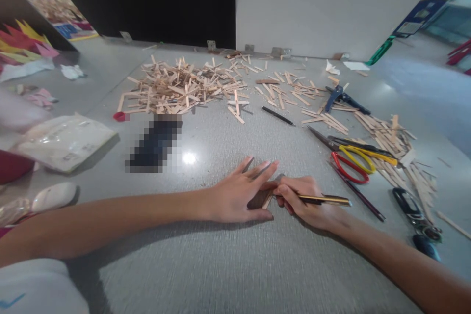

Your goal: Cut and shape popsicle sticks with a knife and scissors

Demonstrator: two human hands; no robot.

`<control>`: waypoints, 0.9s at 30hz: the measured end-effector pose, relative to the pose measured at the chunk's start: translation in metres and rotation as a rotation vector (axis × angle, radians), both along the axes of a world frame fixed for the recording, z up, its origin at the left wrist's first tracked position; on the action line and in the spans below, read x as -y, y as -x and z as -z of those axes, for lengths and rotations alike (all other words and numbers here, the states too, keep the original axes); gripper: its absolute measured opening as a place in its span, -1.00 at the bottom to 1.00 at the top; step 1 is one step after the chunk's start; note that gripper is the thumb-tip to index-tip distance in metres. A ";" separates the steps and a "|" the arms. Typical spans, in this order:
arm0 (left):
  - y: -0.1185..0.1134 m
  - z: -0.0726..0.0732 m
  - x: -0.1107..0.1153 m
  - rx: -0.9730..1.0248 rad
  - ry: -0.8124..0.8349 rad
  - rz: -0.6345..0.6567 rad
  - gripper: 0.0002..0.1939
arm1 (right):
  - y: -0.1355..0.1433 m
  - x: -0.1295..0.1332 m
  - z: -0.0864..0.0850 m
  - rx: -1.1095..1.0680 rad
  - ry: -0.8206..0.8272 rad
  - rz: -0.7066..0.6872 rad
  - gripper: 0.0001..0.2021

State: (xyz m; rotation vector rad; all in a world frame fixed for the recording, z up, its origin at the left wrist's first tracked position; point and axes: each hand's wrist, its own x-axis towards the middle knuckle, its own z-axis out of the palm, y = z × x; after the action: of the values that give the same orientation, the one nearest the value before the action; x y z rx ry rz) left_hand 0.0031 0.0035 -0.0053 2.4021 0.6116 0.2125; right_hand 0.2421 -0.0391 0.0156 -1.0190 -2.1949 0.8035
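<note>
Head view. The right hand [300,198] grips a gold-and-black pen [331,200], its long axis running left to right, tip end leftward at a wooden stick [268,201]. The left hand [237,197], fingers spread, partly hides this stick; grey tabletop [235,265] extends toward the wearer.

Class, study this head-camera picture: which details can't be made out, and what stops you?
All in the head view:
- Wooden piece: full shape, partly covered by the left hand.
- Gold pen: part of its barrel, behind the right hand.
- Dark object: identity, blurred into blocks.
- Plastic packet: print too blurred to read.
- White item with blue mark: cut off by the picture's edge.
</note>
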 end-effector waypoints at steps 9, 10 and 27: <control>0.002 0.007 0.000 0.069 -0.017 0.002 0.19 | -0.001 0.000 0.012 0.017 -0.131 -0.021 -0.42; 0.002 0.007 -0.001 0.070 -0.018 0.003 0.18 | -0.001 0.000 0.012 0.026 -0.150 -0.042 -0.43; 0.000 -0.002 -0.004 -0.003 -0.027 0.011 0.16 | -0.004 -0.006 0.005 0.097 -0.202 -0.158 -0.44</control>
State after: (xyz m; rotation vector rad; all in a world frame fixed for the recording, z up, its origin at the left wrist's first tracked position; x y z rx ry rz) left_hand 0.0032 0.0077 -0.0029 2.4322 0.6001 0.2137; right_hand 0.2462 -0.0334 0.0111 -0.8083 -2.4063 0.5958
